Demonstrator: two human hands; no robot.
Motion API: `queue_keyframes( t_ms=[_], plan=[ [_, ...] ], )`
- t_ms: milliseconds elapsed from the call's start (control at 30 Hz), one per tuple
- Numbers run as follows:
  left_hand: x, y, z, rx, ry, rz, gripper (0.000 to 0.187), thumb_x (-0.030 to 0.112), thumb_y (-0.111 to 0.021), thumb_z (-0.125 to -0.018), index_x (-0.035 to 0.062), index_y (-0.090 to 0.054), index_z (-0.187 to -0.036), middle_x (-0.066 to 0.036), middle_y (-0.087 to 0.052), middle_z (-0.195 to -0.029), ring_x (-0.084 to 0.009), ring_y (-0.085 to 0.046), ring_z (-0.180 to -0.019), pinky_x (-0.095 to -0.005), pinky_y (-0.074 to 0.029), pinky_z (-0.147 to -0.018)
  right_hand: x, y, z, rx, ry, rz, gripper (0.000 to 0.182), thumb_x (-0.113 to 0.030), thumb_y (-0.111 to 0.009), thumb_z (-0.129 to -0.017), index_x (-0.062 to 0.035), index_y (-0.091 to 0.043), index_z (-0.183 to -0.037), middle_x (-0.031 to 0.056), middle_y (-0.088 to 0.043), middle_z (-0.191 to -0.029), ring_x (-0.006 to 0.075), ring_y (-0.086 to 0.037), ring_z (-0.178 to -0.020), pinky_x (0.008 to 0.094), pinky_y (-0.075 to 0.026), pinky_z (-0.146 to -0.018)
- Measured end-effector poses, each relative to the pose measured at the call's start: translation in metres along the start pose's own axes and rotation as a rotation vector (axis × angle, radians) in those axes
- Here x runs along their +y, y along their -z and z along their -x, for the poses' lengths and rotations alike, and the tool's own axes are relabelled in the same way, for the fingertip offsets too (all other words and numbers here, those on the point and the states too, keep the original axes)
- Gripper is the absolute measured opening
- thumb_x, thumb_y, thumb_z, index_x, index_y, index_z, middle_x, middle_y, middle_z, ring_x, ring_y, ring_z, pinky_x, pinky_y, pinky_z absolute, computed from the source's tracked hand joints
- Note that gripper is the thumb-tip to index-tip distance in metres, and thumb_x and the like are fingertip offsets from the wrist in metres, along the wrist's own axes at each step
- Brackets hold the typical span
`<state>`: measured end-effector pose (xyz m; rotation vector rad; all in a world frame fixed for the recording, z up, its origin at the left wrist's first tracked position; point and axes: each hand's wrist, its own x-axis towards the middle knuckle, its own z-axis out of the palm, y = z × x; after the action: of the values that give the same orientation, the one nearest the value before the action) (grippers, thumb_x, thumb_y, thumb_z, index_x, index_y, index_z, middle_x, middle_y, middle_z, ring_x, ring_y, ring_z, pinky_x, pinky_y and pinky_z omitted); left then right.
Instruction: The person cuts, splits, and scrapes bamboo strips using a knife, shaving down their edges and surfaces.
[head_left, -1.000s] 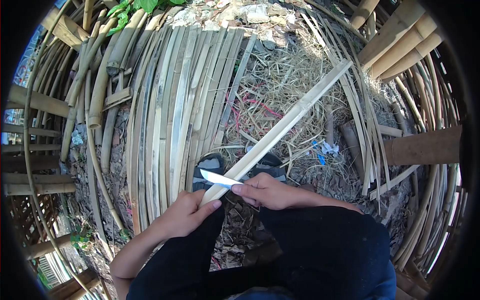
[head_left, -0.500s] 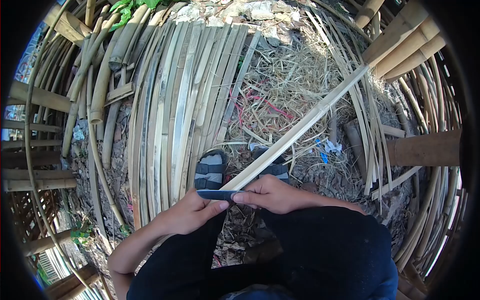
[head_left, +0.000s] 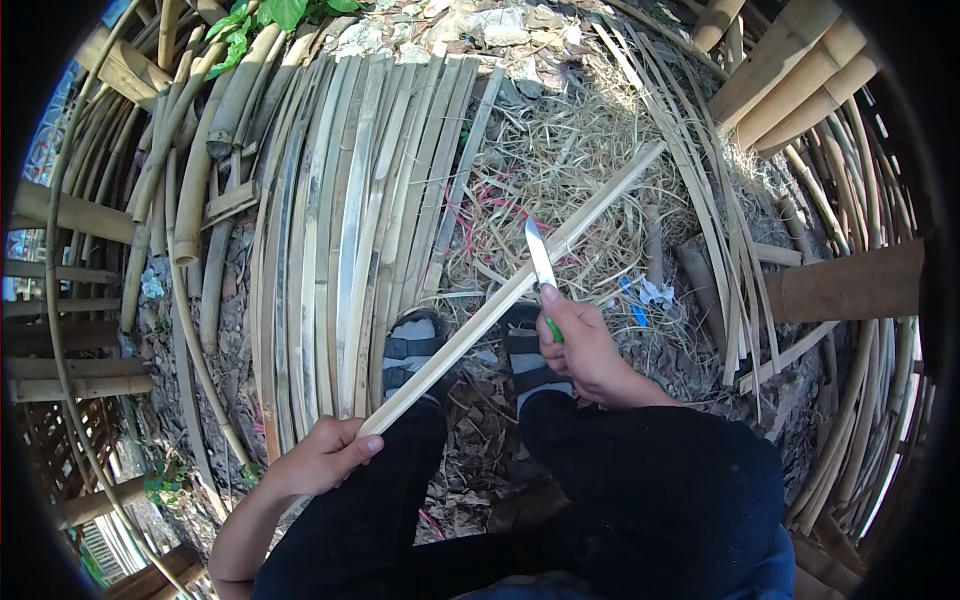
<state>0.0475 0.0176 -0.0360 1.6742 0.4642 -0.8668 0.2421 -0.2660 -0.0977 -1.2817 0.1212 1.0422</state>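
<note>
Long pale bamboo strip point(head_left: 490, 310) extends up-right from my clamped left hand point(head_left: 325, 457); my separate right hand point(head_left: 588, 352) grips a green-handled steel knife point(head_left: 540, 255).

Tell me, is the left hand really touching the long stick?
Touching. The head view shows the left hand wrapped around the long stick near its lower end, with fingers and thumb closed on it.

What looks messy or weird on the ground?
Curly shavings are strewn messily on the ground, with pink string tangled in them. A crumpled white scrap and a bright blue bit beside it look like litter. The knife and the held strip show no clear damage.
</note>
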Motion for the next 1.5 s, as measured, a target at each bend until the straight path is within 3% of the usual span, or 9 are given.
queue_keyframes(
  t_ms=[67, 133, 300, 333, 433, 533, 700, 933, 1500],
  plan=[
    [-0.007, 0.003, 0.002, 0.029, 0.024, 0.009, 0.041, 0.037, -0.06, -0.099, 0.0009, -0.059, -0.08, 0.002, -0.05, -0.058, -0.0076, -0.048, -0.047, -0.0255, -0.041, -0.045, 0.0, -0.001, 0.002, 0.084, 0.005, -0.088, 0.056, -0.054, -0.046, -0.101, -0.0098, -0.047, -0.066, -0.004, -0.036, -0.057, 0.0045, -0.028, -0.046, 0.0216, -0.023, -0.043],
    [-0.008, 0.004, -0.003, 0.144, -0.149, -0.168, 0.037, 0.033, -0.065, -0.096, -0.0007, -0.061, -0.082, -0.001, -0.053, -0.058, -0.0084, -0.049, -0.047, -0.0268, -0.042, -0.045, 0.006, -0.002, 0.0, 0.058, 0.02, -0.11, 0.054, -0.052, -0.046, -0.102, -0.0093, -0.048, -0.07, -0.0033, -0.038, -0.058, 0.0044, -0.029, -0.046, 0.0213, -0.024, -0.043],
    [0.013, -0.009, -0.027, 0.253, -0.132, -0.261, 0.029, 0.026, -0.07, -0.093, -0.0023, -0.065, -0.088, -0.007, -0.06, -0.061, -0.0109, -0.058, -0.052, -0.0302, -0.045, -0.048, 0.013, -0.017, -0.008, -0.456, 0.18, 0.282, 0.048, -0.047, -0.044, -0.104, -0.0076, -0.053, -0.077, -0.0034, -0.045, -0.062, 0.0051, -0.039, -0.05, 0.0221, -0.031, -0.045],
    [0.016, -0.013, -0.034, 0.271, -0.141, -0.246, 0.026, 0.023, -0.07, -0.093, -0.0025, -0.066, -0.09, -0.009, -0.063, -0.063, -0.012, -0.061, -0.054, -0.0314, -0.046, -0.049, 0.016, -0.02, -0.009, -0.449, 0.182, 0.28, 0.048, -0.047, -0.044, -0.104, -0.0076, -0.053, -0.077, -0.0034, -0.045, -0.062, 0.0051, -0.039, -0.05, 0.0221, -0.031, -0.045],
    [0.024, -0.027, -0.057, 0.281, -0.314, -0.137, 0.016, 0.013, -0.068, -0.092, -0.0027, -0.066, -0.095, -0.012, -0.065, -0.069, -0.0179, -0.065, -0.058, -0.0339, -0.048, -0.052, 0.022, -0.031, -0.012, -0.77, -0.031, 0.421, 0.044, -0.045, -0.047, -0.104, -0.0066, -0.06, -0.086, -0.0034, -0.052, -0.065, 0.0035, -0.043, -0.053, 0.0218, -0.033, -0.047],
    [0.024, -0.037, -0.074, 0.372, -0.517, -0.191, 0.01, 0.005, -0.065, -0.091, -0.0028, -0.065, -0.098, -0.014, -0.065, -0.072, -0.024, -0.067, -0.061, -0.036, -0.049, -0.055, 0.024, -0.033, -0.018, -0.834, -0.202, 0.275, 0.039, -0.042, -0.048, -0.104, -0.0066, -0.06, -0.091, -0.0051, -0.047, -0.065, 0.0028, -0.04, -0.056, 0.0218, -0.031, -0.05],
    [0.029, -0.039, -0.071, 0.397, -0.564, -0.284, 0.011, 0.002, -0.065, -0.087, 0.0009, -0.066, -0.098, -0.02, -0.063, -0.072, -0.0349, -0.064, -0.063, -0.0389, -0.049, -0.057, 0.024, -0.035, -0.017, -0.68, -0.136, 0.26, 0.042, -0.042, -0.054, -0.102, -0.006, -0.062, -0.082, -0.0052, -0.047, -0.062, 0.0033, -0.041, -0.054, 0.0213, -0.032, -0.049],
    [0.04, -0.042, -0.063, 0.436, -0.606, -0.385, 0.011, 0.007, -0.068, -0.089, 0.0006, -0.065, -0.098, -0.02, -0.06, -0.069, -0.0358, -0.062, -0.061, -0.0415, -0.046, -0.054, 0.026, -0.027, -0.011, -0.514, -0.003, 0.306, 0.043, -0.04, -0.057, -0.1, -0.0041, -0.064, -0.077, -0.0035, -0.052, -0.063, 0.0041, -0.046, -0.057, 0.0226, -0.036, -0.051],
    [0.039, -0.036, -0.054, 0.393, -0.53, -0.513, 0.014, 0.013, -0.066, -0.092, 0.0, -0.06, -0.095, -0.02, -0.061, -0.067, -0.0384, -0.062, -0.063, -0.0456, -0.047, -0.056, 0.025, -0.015, -0.003, -0.462, -0.001, 0.296, 0.04, -0.035, -0.059, -0.1, -0.0026, -0.067, -0.078, -0.0029, -0.055, -0.064, 0.0043, -0.047, -0.059, 0.0228, -0.037, -0.054]
  ],
)
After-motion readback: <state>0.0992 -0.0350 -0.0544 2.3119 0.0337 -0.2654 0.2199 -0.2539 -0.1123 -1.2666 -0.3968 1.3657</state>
